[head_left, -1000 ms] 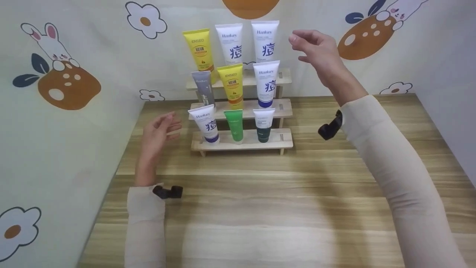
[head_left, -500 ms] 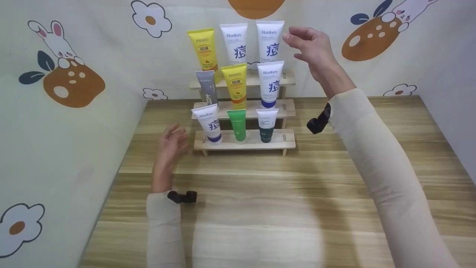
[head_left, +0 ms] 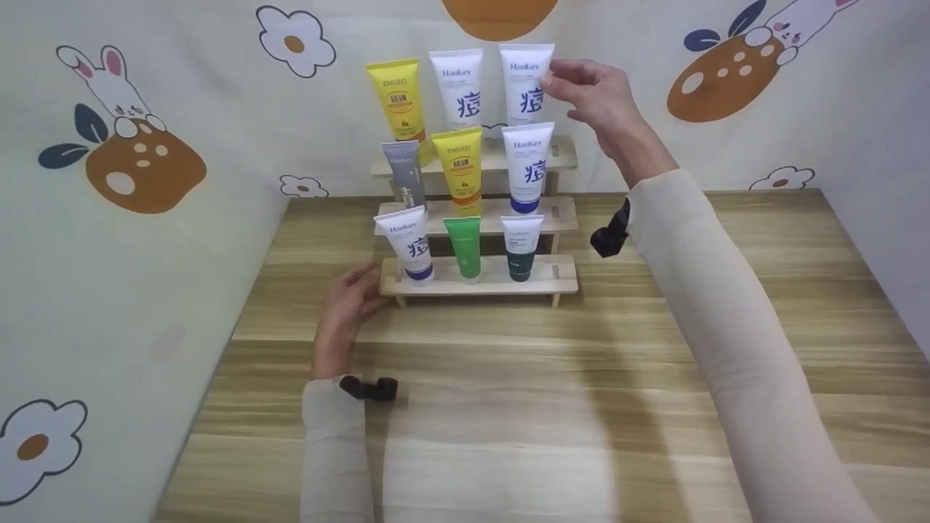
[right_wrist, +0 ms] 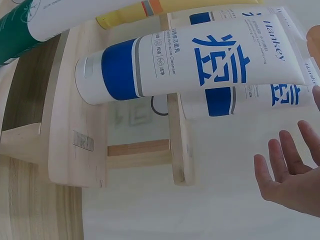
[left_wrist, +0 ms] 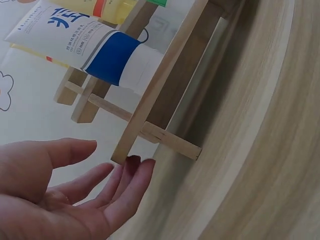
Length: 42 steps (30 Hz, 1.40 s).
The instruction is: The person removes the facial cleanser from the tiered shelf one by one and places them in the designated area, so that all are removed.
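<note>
A three-step wooden rack point(head_left: 479, 285) bears several squeeze tubes standing on their caps. My right hand point(head_left: 604, 105) is at the right edge of the top step's right-hand white cleanser tube point(head_left: 524, 91), thumb overlapping its front edge in the head view. The right wrist view shows that hand's other fingers point(right_wrist: 285, 155) spread and clear of the tubes. Low on the left, my left hand point(head_left: 347, 301) is at the end of the bottom step. Its fingertips lie right at the board's corner in the left wrist view, with the thumb point(left_wrist: 75, 151) held apart.
On the lower steps stand a white tube point(head_left: 410, 247), a green tube point(head_left: 463, 250), a white and dark green tube point(head_left: 519, 250), a grey tube point(head_left: 405, 174) and a yellow tube point(head_left: 459, 171). A printed cloth wall point(head_left: 232, 109) rises behind the wood-grain table point(head_left: 501, 407).
My right hand has moved left to the edge of the top right white tube. My left hand has come down and right to the bottom step's end. The tubes stay in place.
</note>
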### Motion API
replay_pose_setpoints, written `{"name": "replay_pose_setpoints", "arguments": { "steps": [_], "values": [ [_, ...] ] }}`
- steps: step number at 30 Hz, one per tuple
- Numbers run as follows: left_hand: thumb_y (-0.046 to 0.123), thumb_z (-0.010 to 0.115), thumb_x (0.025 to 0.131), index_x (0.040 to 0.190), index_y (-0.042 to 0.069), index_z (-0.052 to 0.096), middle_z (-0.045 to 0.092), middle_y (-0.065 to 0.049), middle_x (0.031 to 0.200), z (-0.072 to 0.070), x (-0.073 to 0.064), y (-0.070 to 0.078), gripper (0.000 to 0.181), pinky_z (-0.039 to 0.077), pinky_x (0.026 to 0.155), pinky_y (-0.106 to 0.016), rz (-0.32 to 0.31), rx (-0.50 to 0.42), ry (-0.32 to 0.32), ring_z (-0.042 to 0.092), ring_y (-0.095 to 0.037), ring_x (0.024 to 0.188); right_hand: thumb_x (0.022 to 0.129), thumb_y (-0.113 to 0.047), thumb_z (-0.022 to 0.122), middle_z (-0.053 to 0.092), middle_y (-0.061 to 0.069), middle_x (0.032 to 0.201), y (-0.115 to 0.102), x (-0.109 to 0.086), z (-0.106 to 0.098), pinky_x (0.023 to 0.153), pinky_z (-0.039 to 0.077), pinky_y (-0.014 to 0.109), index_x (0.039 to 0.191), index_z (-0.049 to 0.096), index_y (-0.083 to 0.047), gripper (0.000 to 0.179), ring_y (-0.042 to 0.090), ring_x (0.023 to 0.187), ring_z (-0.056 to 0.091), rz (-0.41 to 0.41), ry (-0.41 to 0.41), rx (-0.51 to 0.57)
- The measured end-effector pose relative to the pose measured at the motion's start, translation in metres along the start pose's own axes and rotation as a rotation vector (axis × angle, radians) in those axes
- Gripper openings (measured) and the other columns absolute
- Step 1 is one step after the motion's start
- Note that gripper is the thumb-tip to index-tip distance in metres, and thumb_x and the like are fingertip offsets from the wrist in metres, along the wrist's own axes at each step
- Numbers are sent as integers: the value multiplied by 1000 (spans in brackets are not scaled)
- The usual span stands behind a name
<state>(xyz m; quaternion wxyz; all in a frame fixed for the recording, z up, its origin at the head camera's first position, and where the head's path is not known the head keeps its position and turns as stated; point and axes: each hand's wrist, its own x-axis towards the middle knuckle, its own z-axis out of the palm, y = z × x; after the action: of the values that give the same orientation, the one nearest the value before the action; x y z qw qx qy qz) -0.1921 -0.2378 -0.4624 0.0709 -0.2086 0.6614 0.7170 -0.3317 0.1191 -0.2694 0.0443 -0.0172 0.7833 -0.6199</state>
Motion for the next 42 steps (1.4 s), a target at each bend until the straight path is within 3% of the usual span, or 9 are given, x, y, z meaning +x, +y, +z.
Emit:
{"name": "replay_pose_setpoints", "arguments": {
  "steps": [5, 18, 28, 35, 42],
  "values": [
    [15, 54, 104, 149, 4, 43, 47, -15, 153, 3, 4, -3, 48, 54, 109, -34, 1, 25, 0, 54, -27, 132, 93, -42, 68, 56, -3, 143, -3, 2, 5, 120, 40, 36, 142, 56, -25, 53, 16, 134, 50, -16, 20, -65],
    [8, 56, 101, 146, 2, 46, 44, -15, 155, 1, 6, -12, 47, 55, 107, -32, -6, -49, -21, 52, -29, 135, 92, -41, 69, 60, -3, 136, -3, 5, 13, 122, 37, 35, 139, 59, -25, 50, 14, 128, 53, -29, 39, -122],
    [9, 59, 100, 144, 1, 49, 48, -17, 152, -1, 9, -8, 46, 59, 99, -27, -10, -7, 1, 62, -24, 117, 93, -38, 67, 60, -3, 128, -9, 5, 14, 116, 44, 28, 135, 61, -23, 45, 13, 119, 52, -39, 49, -189],
    [12, 59, 101, 143, 5, 52, 51, -13, 149, -3, 10, -6, 44, 58, 99, -27, -28, 42, 26, 59, -22, 123, 94, -39, 66, 58, -2, 132, -12, 5, 15, 117, 44, 31, 136, 59, -23, 45, 13, 122, 51, -38, 24, -232],
    [9, 61, 99, 143, 2, 51, 52, -18, 146, -2, 11, -5, 46, 61, 93, -25, -44, -25, 30, 68, -14, 100, 95, -37, 64, 56, -2, 130, -13, 4, 15, 115, 43, 31, 138, 57, -22, 46, 15, 123, 50, -40, 7, -239]
  ]
}}
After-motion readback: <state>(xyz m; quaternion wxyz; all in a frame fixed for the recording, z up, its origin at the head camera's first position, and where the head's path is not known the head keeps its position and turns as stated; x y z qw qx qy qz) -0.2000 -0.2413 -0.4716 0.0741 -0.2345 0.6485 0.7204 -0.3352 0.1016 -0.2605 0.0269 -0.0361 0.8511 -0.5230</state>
